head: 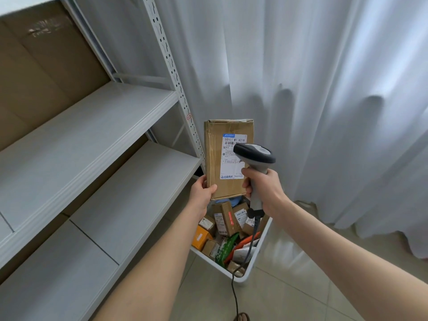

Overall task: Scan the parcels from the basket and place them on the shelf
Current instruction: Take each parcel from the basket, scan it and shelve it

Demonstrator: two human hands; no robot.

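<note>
My left hand [201,190] grips the lower left corner of a tall brown cardboard parcel [215,158], held upright above the basket with its white shipping label facing me. My right hand [264,188] holds the grey handle of a barcode scanner [254,154]; its dark head sits just in front of the label's right side. Below, a white basket [243,278] on the floor holds several small cardboard parcels and coloured bags [225,237]. The scanner's cable hangs down across the basket.
A white metal shelf unit [92,126] with bare boards fills the left side, brown cardboard behind it. Its perforated upright [171,66] stands just left of the parcel. White curtains [324,89] hang behind and to the right. The floor is tiled.
</note>
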